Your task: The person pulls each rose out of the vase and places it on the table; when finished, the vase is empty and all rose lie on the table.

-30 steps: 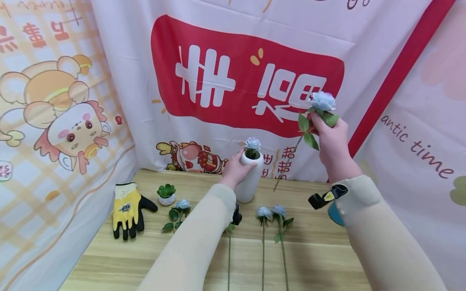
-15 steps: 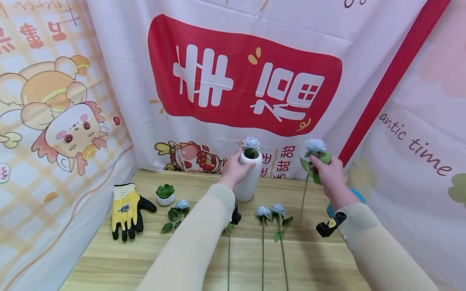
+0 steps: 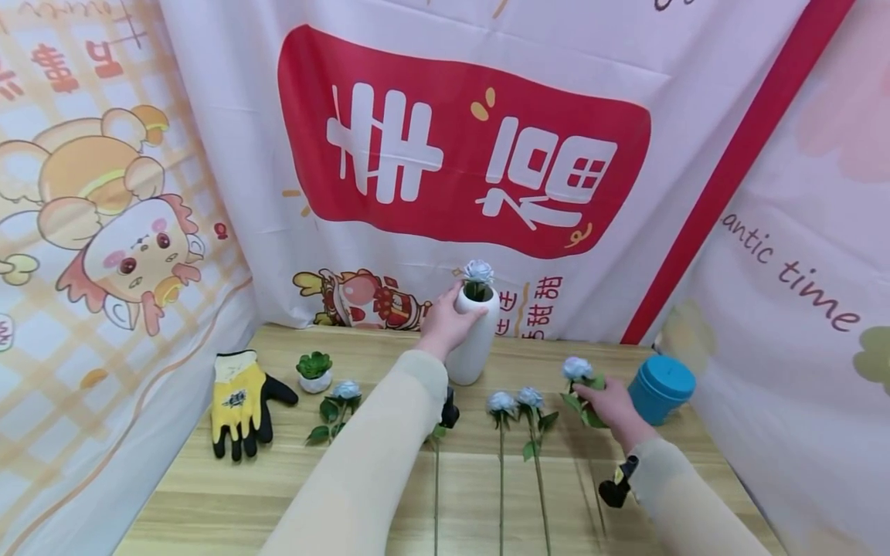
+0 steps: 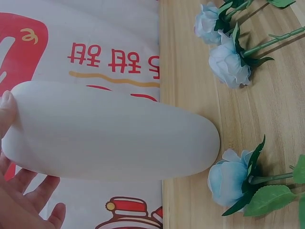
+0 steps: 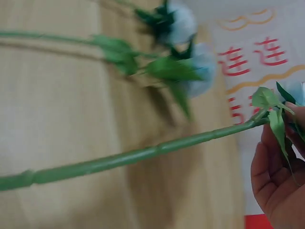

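Observation:
My left hand (image 3: 443,320) grips the upper part of a white vase (image 3: 473,344) standing upright at the back of the table, and a pale blue artificial rose (image 3: 478,272) pokes out of its mouth. In the left wrist view, the thumb and fingertips lie around the smooth vase (image 4: 109,131). Low over the right of the table, my right hand (image 3: 612,409) pinches another pale blue rose (image 3: 577,369) just below the bloom. Its long green stem (image 5: 138,155) crosses the right wrist view. Two similar roses (image 3: 502,403) lie side by side between the vase and my right hand.
A blue lidded canister (image 3: 660,390) stands just behind my right hand. To the left are a yellow and black work glove (image 3: 241,405), a small potted succulent (image 3: 315,372) and another blue rose (image 3: 345,391). A printed cloth (image 3: 459,139) hangs behind the table.
From high on the right, my right hand has come down with its rose to near the tabletop, uncovering the blue canister. The left hand still holds the vase in place.

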`<state>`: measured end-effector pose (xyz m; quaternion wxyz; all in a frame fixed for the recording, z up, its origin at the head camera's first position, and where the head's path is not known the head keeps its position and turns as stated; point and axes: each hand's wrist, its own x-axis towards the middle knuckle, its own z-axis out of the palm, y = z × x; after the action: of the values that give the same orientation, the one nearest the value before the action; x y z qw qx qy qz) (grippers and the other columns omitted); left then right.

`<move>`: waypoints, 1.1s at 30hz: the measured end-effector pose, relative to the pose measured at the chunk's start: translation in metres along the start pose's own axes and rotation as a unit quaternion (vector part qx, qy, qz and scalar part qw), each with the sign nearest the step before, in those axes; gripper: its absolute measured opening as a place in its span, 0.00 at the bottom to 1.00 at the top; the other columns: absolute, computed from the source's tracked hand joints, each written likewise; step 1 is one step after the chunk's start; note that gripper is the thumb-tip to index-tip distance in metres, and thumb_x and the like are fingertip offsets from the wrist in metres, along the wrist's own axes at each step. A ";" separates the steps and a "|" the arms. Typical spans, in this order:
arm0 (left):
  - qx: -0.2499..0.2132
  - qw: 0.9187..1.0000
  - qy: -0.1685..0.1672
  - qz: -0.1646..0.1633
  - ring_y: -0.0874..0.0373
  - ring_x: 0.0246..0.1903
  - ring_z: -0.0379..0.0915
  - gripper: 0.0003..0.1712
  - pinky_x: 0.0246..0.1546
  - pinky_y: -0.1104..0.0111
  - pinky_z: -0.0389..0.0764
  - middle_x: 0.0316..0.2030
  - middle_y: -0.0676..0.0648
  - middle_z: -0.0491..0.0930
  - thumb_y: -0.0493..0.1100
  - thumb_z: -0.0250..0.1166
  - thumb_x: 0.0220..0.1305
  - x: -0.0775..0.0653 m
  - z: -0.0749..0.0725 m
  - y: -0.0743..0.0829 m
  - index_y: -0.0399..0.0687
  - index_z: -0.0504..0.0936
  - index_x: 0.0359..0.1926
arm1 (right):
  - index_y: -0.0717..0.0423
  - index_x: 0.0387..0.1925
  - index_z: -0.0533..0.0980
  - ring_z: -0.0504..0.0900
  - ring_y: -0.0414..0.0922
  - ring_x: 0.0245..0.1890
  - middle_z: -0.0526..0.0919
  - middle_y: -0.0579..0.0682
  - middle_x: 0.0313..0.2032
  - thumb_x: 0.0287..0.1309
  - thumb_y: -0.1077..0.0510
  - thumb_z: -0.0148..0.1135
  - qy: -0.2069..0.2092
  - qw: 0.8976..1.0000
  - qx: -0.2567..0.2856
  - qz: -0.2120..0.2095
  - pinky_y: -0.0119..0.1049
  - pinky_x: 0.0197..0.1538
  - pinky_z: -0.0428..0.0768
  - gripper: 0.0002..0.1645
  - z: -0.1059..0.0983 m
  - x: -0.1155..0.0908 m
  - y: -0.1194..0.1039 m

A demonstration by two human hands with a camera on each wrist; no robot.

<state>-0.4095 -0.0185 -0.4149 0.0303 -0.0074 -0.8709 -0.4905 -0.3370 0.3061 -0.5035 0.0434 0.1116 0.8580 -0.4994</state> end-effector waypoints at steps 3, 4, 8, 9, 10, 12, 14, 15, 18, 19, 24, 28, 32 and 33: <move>-0.004 1.000 -0.003 -0.003 0.49 0.68 0.59 0.47 0.63 0.42 0.62 0.71 0.50 0.63 0.66 0.67 0.60 0.000 0.000 0.001 0.68 0.57 0.76 | 0.68 0.43 0.74 0.78 0.46 0.30 0.80 0.56 0.32 0.66 0.55 0.62 -0.016 1.000 -0.024 -0.001 0.40 0.33 0.78 0.17 0.008 0.003 0.014; -0.005 1.000 -0.003 -0.004 0.49 0.68 0.59 0.47 0.63 0.42 0.62 0.71 0.51 0.63 0.66 0.67 0.59 0.000 0.000 0.001 0.69 0.57 0.76 | 0.68 0.41 0.74 0.78 0.46 0.29 0.80 0.56 0.31 0.66 0.56 0.63 -0.017 0.999 -0.031 -0.003 0.40 0.33 0.78 0.16 0.010 0.003 0.018; -0.006 1.000 -0.003 -0.007 0.49 0.68 0.59 0.47 0.63 0.42 0.62 0.71 0.50 0.62 0.66 0.67 0.59 0.000 -0.001 0.002 0.70 0.57 0.76 | 0.67 0.34 0.75 0.76 0.47 0.26 0.78 0.54 0.26 0.63 0.60 0.63 -0.012 0.998 -0.063 -0.016 0.39 0.30 0.76 0.11 0.014 0.005 0.030; -0.005 1.000 -0.002 -0.006 0.48 0.68 0.59 0.47 0.63 0.42 0.62 0.71 0.50 0.63 0.66 0.67 0.59 -0.001 -0.001 0.002 0.69 0.57 0.76 | 0.67 0.32 0.74 0.75 0.47 0.26 0.77 0.54 0.26 0.62 0.61 0.63 -0.011 0.998 -0.066 -0.018 0.39 0.30 0.75 0.10 0.015 0.006 0.032; -0.004 1.000 -0.002 -0.005 0.48 0.68 0.59 0.47 0.63 0.42 0.62 0.71 0.50 0.63 0.66 0.67 0.59 -0.001 -0.001 0.003 0.69 0.57 0.76 | 0.66 0.32 0.74 0.75 0.47 0.26 0.77 0.54 0.25 0.61 0.63 0.63 -0.009 0.998 -0.066 -0.017 0.39 0.30 0.75 0.09 0.016 0.006 0.034; -0.002 1.000 -0.001 -0.002 0.48 0.68 0.59 0.47 0.63 0.42 0.61 0.71 0.49 0.63 0.66 0.67 0.60 -0.002 -0.001 0.003 0.68 0.57 0.76 | 0.67 0.31 0.74 0.74 0.47 0.27 0.76 0.53 0.26 0.59 0.65 0.64 -0.006 0.998 -0.067 -0.016 0.38 0.30 0.75 0.08 0.016 0.007 0.039; 0.000 1.000 0.000 0.000 0.48 0.68 0.59 0.47 0.63 0.42 0.61 0.71 0.49 0.63 0.66 0.67 0.60 -0.003 -0.001 0.003 0.67 0.57 0.76 | 0.68 0.33 0.74 0.75 0.47 0.29 0.77 0.54 0.28 0.58 0.67 0.64 -0.006 0.998 -0.062 -0.014 0.39 0.32 0.75 0.07 0.017 0.008 0.042; 0.000 1.000 0.001 0.002 0.47 0.68 0.59 0.47 0.64 0.42 0.60 0.71 0.49 0.63 0.66 0.67 0.60 -0.004 -0.001 0.003 0.67 0.58 0.76 | 0.69 0.34 0.74 0.75 0.48 0.30 0.77 0.55 0.29 0.57 0.68 0.64 -0.006 0.998 -0.061 -0.012 0.39 0.33 0.76 0.07 0.017 0.009 0.043; 0.003 1.000 0.002 0.002 0.48 0.68 0.59 0.47 0.64 0.43 0.60 0.71 0.49 0.63 0.66 0.66 0.60 -0.004 -0.002 0.003 0.67 0.58 0.76 | 0.71 0.38 0.73 0.75 0.51 0.35 0.77 0.57 0.34 0.55 0.69 0.63 -0.010 0.998 -0.063 -0.004 0.42 0.37 0.76 0.10 0.018 0.009 0.045; 0.004 1.000 0.002 0.002 0.48 0.68 0.59 0.47 0.64 0.43 0.60 0.71 0.49 0.63 0.66 0.66 0.60 -0.004 -0.001 0.002 0.67 0.58 0.76 | 0.72 0.38 0.73 0.75 0.51 0.36 0.77 0.58 0.35 0.54 0.69 0.63 -0.011 0.998 -0.063 0.000 0.43 0.38 0.77 0.11 0.018 0.009 0.045; 0.008 1.000 0.002 0.001 0.49 0.68 0.58 0.47 0.65 0.44 0.59 0.71 0.50 0.63 0.66 0.66 0.60 -0.003 -0.001 0.001 0.66 0.58 0.76 | 0.73 0.41 0.73 0.75 0.52 0.38 0.78 0.60 0.38 0.54 0.69 0.62 -0.013 0.999 -0.051 0.015 0.44 0.40 0.77 0.13 0.021 0.007 0.046; 0.005 1.000 0.003 0.000 0.48 0.68 0.59 0.47 0.64 0.43 0.60 0.71 0.50 0.63 0.66 0.66 0.60 -0.002 -0.001 0.000 0.66 0.58 0.76 | 0.74 0.41 0.73 0.76 0.51 0.38 0.78 0.60 0.37 0.55 0.68 0.62 -0.013 0.999 -0.049 0.011 0.42 0.38 0.78 0.14 0.021 0.008 0.050; 0.003 1.000 0.003 0.000 0.48 0.68 0.59 0.47 0.64 0.43 0.61 0.71 0.50 0.63 0.67 0.66 0.60 -0.002 -0.001 0.000 0.66 0.58 0.76 | 0.74 0.40 0.74 0.76 0.51 0.36 0.78 0.60 0.35 0.57 0.64 0.61 -0.009 0.998 -0.066 0.009 0.41 0.36 0.77 0.14 0.021 0.008 0.052; 0.003 1.000 0.003 0.000 0.48 0.68 0.59 0.47 0.64 0.43 0.60 0.71 0.50 0.63 0.67 0.66 0.59 -0.001 -0.001 0.000 0.66 0.58 0.76 | 0.74 0.41 0.73 0.76 0.53 0.37 0.78 0.62 0.37 0.59 0.62 0.61 -0.009 0.998 -0.065 0.013 0.43 0.38 0.77 0.16 0.021 0.007 0.052</move>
<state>-0.4082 -0.0194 -0.4149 0.0334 -0.0060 -0.8721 -0.4881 -0.3324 0.3133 -0.5591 0.0647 0.1152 0.8869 -0.4427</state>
